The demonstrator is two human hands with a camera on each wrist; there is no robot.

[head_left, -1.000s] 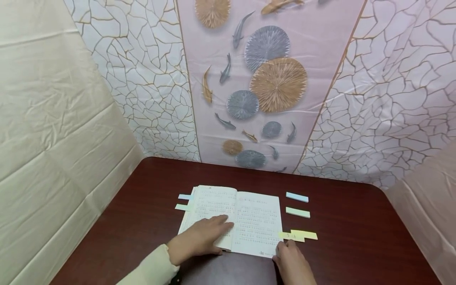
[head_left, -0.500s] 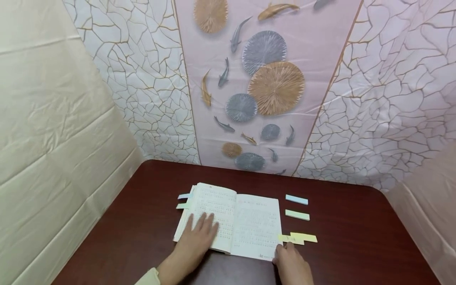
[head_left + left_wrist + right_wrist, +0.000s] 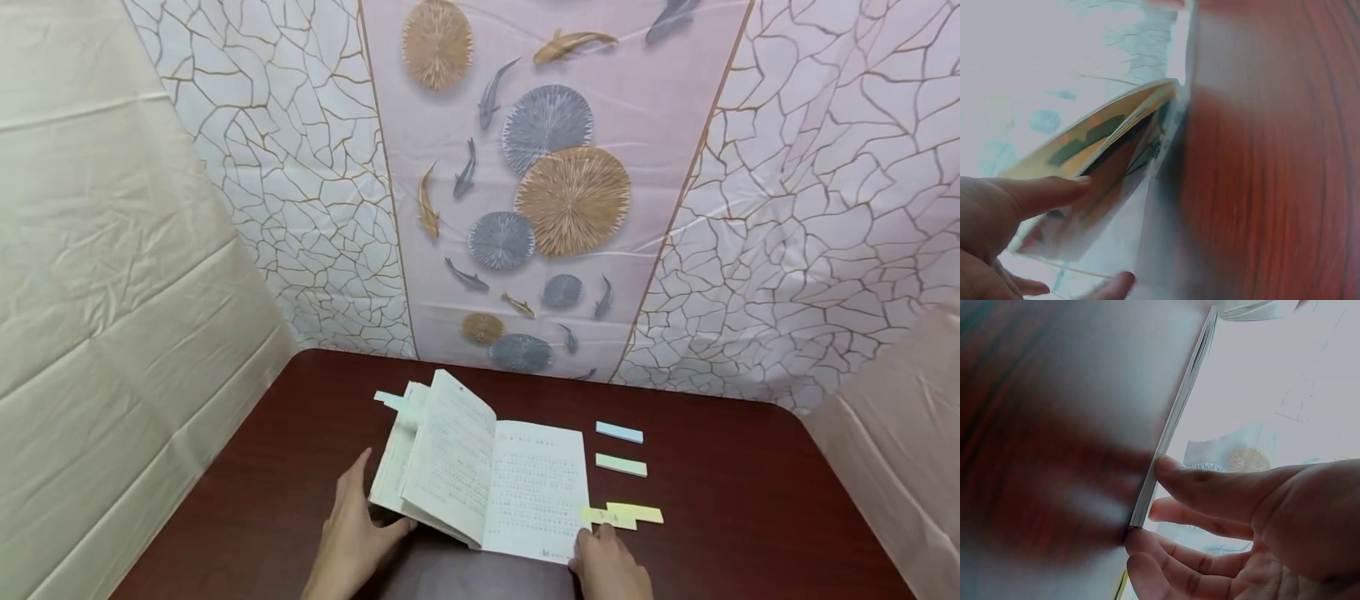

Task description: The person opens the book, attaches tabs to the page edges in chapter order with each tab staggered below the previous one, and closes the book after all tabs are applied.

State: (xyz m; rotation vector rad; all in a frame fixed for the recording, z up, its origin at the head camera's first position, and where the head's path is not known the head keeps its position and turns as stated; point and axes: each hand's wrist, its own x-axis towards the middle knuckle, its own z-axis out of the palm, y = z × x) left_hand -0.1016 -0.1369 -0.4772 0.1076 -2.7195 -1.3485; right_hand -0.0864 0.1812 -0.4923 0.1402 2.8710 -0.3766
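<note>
An open book with printed text lies on the dark red table. Its left-hand pages stand tilted up and fan apart from the pages beneath. Pale blue and green sticky tabs jut from the left side; a yellow tab with handwriting sticks out at the right edge. My left hand is at the lower left corner, thumb and fingers spread around the page block, as the left wrist view also shows. With thumb and fingers, my right hand holds the lower right corner of the book.
Right of the book lie a blue sticky-note pad, a green pad and a yellow pad, the yellow one overlapped by the written tab. A patterned cloth hangs behind the table.
My left hand has moved from atop the left page to the book's lower left corner. The left pages have risen into a tilt. The right hand stays at its corner.
</note>
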